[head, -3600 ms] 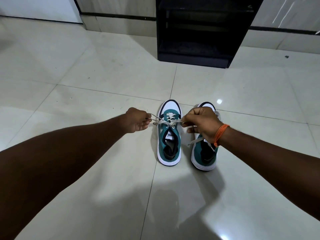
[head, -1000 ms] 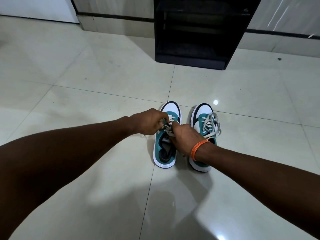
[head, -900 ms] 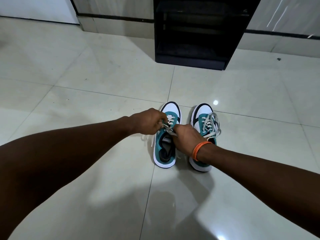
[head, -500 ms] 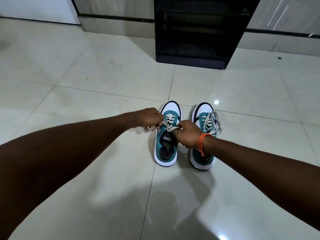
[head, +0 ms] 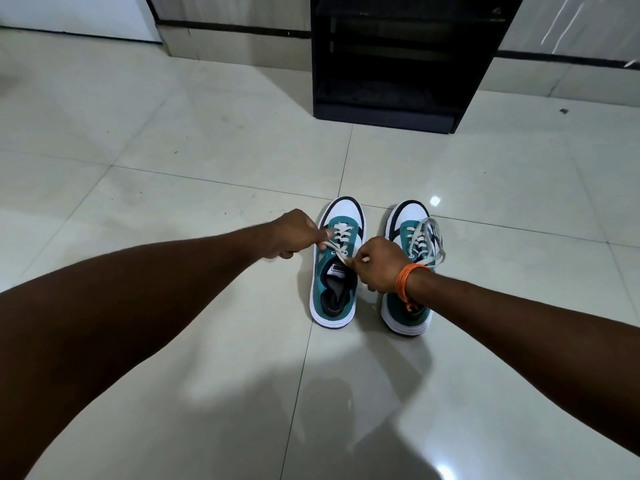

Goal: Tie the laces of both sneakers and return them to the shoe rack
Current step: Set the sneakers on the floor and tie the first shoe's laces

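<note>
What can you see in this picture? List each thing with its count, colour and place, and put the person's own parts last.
sneakers: two, teal and white with dark trim, side by side on the floor, toes toward the rack.
laces: pale grey; the right sneaker's lie in loose loops, the left sneaker's are pulled out to both sides.
shoe rack: one, black, against the far wall beyond the sneakers.
floor: glossy pale tiles.
wristband: one, orange, on the right wrist.
left hand: one, fingers pinching a lace end left of the left sneaker.
right hand: one, pinching the other end between the sneakers.
</note>
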